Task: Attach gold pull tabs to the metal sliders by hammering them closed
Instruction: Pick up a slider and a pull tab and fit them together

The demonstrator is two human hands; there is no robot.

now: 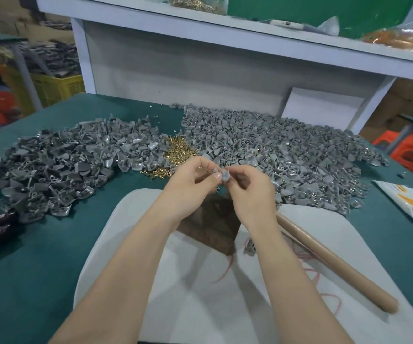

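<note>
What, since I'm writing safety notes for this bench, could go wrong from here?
1. The left hand and right hand both pinch one small grey piece over the dark block; a slip could drop it among the grey piles alongside, likely hard to find again.
2. The hammer handle lies by the right forearm; fetching it probably means one of the hands letting go, so the piece may shift.
</note>
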